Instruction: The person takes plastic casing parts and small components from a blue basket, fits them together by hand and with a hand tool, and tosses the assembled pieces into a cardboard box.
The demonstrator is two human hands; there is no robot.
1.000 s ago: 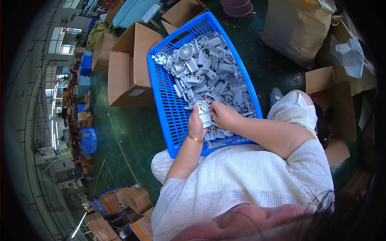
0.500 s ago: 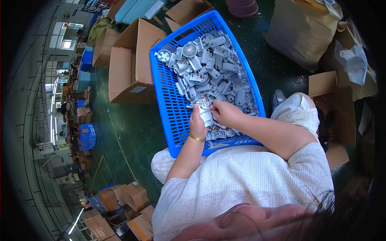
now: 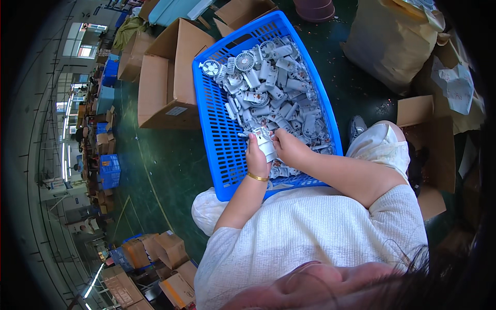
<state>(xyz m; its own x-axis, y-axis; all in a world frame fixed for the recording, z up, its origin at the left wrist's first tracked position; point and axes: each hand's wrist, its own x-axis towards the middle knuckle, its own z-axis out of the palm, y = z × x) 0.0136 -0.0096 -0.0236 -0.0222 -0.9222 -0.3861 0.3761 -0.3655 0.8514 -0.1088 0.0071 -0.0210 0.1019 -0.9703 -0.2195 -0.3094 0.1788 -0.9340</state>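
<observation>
In my left hand (image 3: 257, 161) is a white plastic fan housing (image 3: 265, 145), with the thumb along its left side and the palm beneath. My right hand (image 3: 289, 147) is closed at the housing's right edge, fingertips pressed together; whatever they pinch is too small to make out. Both hands are over the near part of a blue plastic basket (image 3: 207, 147). White and grey fan parts (image 3: 289, 95) fill much of it, among them a round fan grille (image 3: 244, 61) and a bladed fan head (image 3: 211, 67) by the far left corner.
An open cardboard box (image 3: 155, 85) stands against the basket's left side. A large tan sack (image 3: 385, 44) and another open carton (image 3: 439, 150) are on the right. More cartons (image 3: 170, 248) are stacked at lower left on the green floor (image 3: 165, 165).
The housing has tilted slightly in my left hand, and both hands have shifted a little to the right. My right hand stays at its edge.
</observation>
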